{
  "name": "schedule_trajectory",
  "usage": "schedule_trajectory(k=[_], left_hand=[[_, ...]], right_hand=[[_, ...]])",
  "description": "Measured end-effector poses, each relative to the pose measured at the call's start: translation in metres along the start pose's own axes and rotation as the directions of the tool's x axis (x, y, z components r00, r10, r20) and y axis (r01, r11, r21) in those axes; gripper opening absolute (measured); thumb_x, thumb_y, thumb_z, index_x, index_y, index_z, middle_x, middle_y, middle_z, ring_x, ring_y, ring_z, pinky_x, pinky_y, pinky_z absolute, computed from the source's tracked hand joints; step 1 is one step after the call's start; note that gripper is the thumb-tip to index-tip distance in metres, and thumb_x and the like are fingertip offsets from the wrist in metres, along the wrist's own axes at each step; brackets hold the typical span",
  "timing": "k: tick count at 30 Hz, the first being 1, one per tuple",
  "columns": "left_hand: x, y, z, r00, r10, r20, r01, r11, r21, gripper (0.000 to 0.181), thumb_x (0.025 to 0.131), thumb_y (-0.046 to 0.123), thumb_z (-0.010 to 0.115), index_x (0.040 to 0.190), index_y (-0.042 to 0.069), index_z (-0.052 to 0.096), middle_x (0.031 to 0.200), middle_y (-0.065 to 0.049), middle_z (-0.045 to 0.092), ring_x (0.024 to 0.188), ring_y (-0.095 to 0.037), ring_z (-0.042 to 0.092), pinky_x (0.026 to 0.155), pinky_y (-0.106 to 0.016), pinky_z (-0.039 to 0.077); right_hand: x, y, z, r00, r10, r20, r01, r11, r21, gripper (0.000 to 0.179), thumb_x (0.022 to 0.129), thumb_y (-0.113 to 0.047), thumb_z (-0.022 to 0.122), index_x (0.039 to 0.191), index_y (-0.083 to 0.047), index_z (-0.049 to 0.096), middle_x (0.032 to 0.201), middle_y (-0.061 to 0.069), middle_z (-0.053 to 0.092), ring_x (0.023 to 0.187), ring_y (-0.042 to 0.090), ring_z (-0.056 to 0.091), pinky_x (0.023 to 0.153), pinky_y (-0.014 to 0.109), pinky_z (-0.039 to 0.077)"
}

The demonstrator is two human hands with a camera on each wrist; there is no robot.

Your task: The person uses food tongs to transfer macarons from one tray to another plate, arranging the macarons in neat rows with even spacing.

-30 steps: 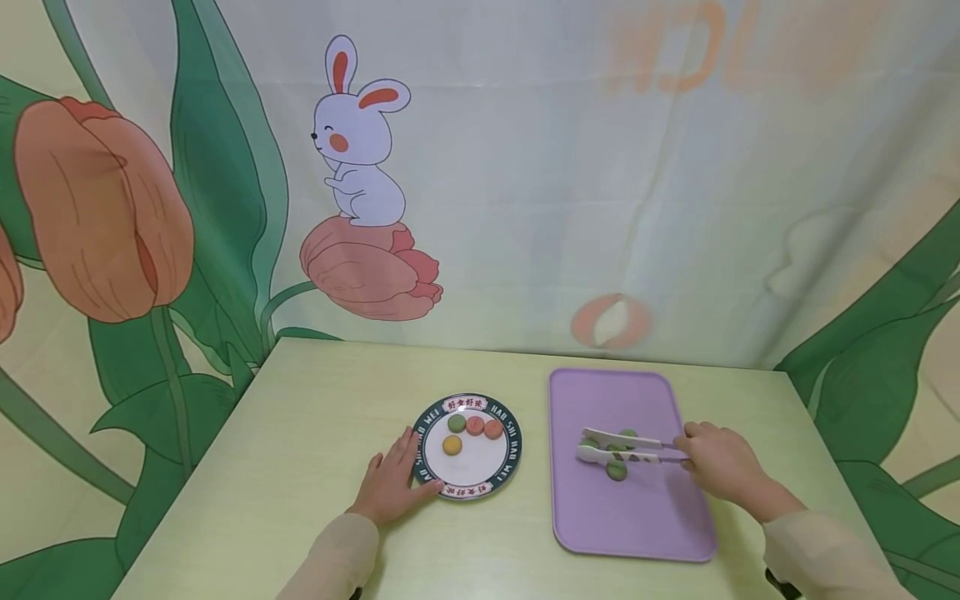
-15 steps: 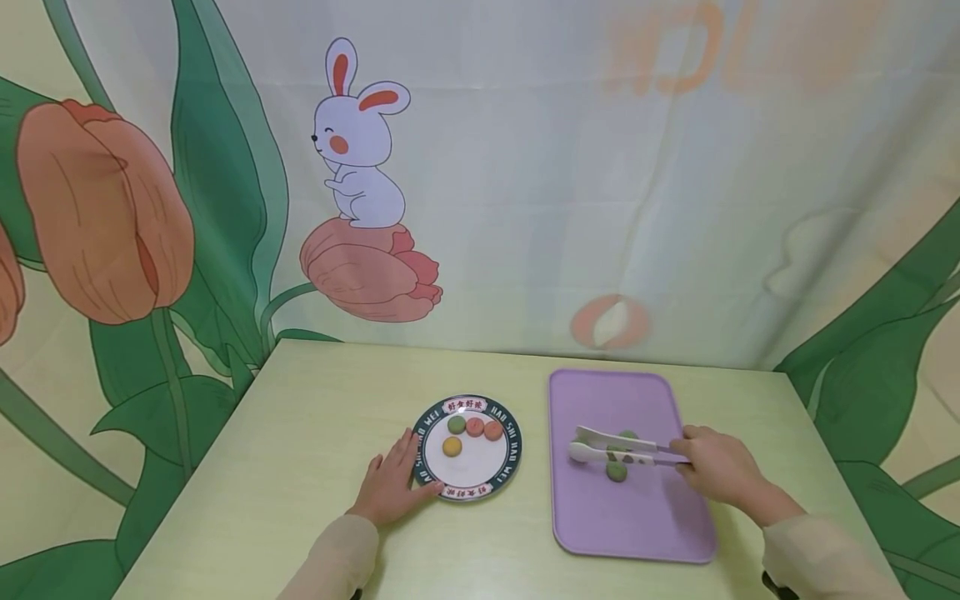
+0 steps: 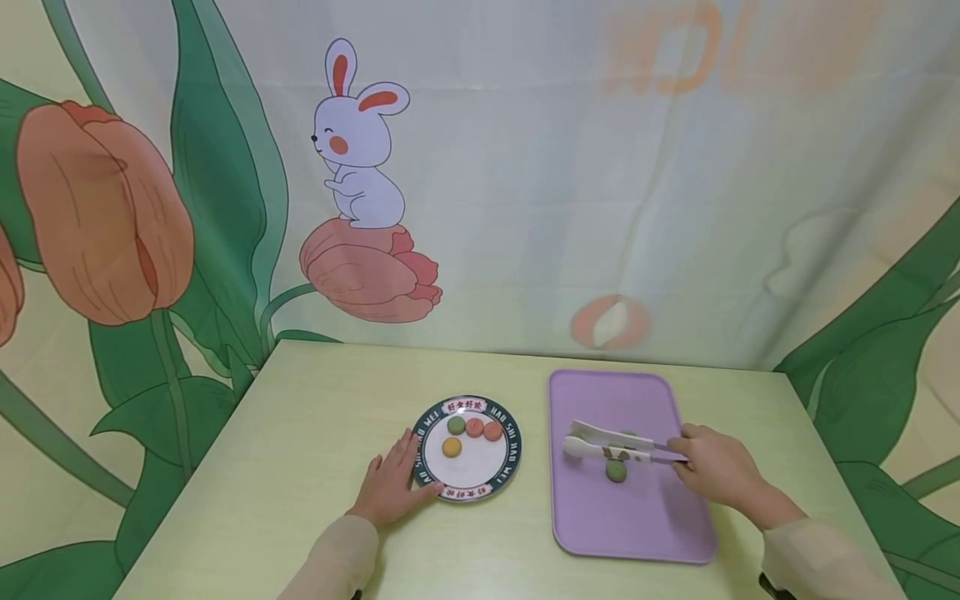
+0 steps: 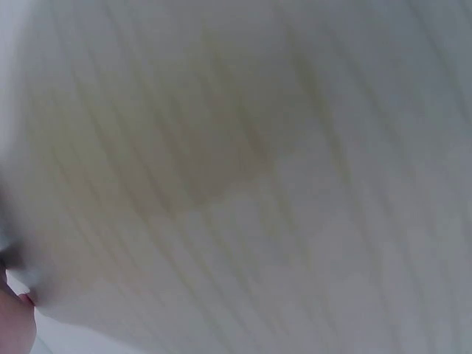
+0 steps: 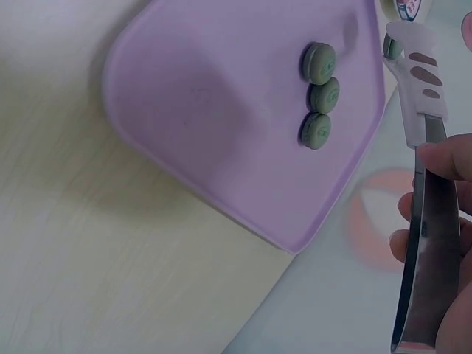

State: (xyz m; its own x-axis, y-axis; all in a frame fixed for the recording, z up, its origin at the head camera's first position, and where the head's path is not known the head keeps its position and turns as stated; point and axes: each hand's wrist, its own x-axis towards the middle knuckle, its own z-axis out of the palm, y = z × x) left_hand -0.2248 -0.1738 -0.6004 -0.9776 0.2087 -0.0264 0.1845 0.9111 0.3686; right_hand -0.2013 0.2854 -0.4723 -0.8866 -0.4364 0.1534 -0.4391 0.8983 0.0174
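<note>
My right hand grips a pair of tongs with white, brown-spotted tips and metal arms. Between the tips, in the right wrist view, a green macaron is pinched. Three more green macarons lie in a row on the purple tray under the tongs. My left hand rests on the table at the left side of a dark-rimmed plate, fingers spread, index finger and thumb at its rim. On the plate sit a green macaron, two pink macarons and a yellow macaron.
The pale wooden table reaches back to a printed cloth with a rabbit and tulips. A strip of table separates plate and tray. The left wrist view is mostly filled by a blurred pale surface.
The tongs have shifted left over the tray, carrying the pinched green macaron away from the other macarons. My left hand and the plate have stayed in place.
</note>
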Motion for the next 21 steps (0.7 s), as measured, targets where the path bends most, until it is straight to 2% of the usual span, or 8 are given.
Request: schedule_trajectory(k=[7, 21], left_hand=[[-0.001, 0.0, 0.0, 1.0, -0.007, -0.003, 0.007, 1.0, -0.01, 0.095, 0.074, 0.069, 0.044, 0.142, 0.01, 0.015, 0.149, -0.007, 0.012, 0.136, -0.026, 0.017, 0.107, -0.053, 0.015], [0.0, 0.001, -0.001, 1.0, -0.005, 0.002, 0.005, 1.0, -0.005, 0.095, 0.075, 0.069, 0.044, 0.142, 0.01, 0.014, 0.149, -0.007, 0.011, 0.136, -0.025, 0.017, 0.107, -0.053, 0.015]], right_hand=[[0.003, -0.007, -0.005, 0.999, -0.006, -0.039, 0.006, 1.0, 0.005, 0.019, 0.069, -0.016, 0.068, 0.088, -0.011, 0.068, 0.067, -0.006, 0.046, 0.056, 0.006, 0.035, 0.043, 0.018, 0.026], [0.009, -0.015, -0.007, 0.995, -0.044, -0.088, 0.044, 0.999, -0.003, 0.016, 0.069, -0.017, 0.068, 0.085, -0.015, 0.066, 0.065, -0.008, 0.041, 0.056, 0.006, 0.034, 0.043, 0.019, 0.026]])
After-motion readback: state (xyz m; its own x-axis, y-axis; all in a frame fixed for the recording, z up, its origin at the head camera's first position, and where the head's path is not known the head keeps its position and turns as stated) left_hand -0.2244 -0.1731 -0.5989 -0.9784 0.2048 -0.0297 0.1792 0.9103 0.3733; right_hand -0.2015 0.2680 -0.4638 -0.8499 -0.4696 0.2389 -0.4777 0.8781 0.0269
